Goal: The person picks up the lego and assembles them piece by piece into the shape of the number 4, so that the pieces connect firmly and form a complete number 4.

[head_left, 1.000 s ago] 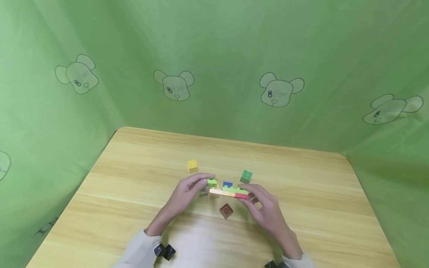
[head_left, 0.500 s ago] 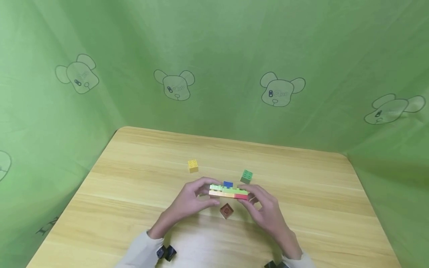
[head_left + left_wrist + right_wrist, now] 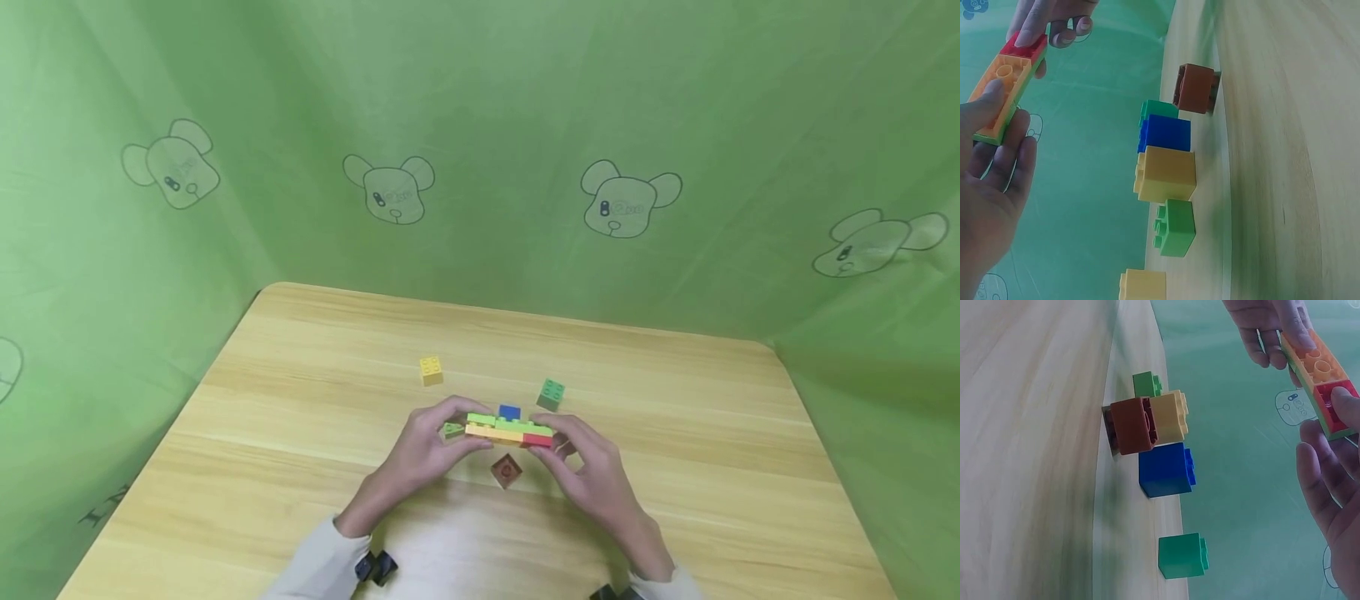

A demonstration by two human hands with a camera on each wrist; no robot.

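A flat toy-brick assembly [image 3: 510, 427] is held above the table between both hands. Light green bricks form its upper layer; an orange brick and a red brick lie beneath. The left hand [image 3: 423, 443] grips the left end, its thumb [image 3: 988, 100] on the orange underside in the left wrist view. At the other end, the right hand [image 3: 596, 467] pinches the red part, with its thumb [image 3: 1347, 403] against the red underside in the right wrist view. A brown brick [image 3: 507, 471] lies on the table just in front, hollow side showing.
Loose bricks stand on the wooden table [image 3: 675, 392]: yellow [image 3: 431, 372], dark green [image 3: 551, 394], blue [image 3: 510, 412] and light green [image 3: 452, 429]. Another yellow brick [image 3: 1169, 174], seen in the wrist views, is mostly hidden below the assembly. A green curtain [image 3: 495, 250] surrounds the table.
A light green brick pinched by the left hand has come down onto the orange brick's left end. The left hand then shifted its grip to the assembly's end. The right hand stays nearly still.
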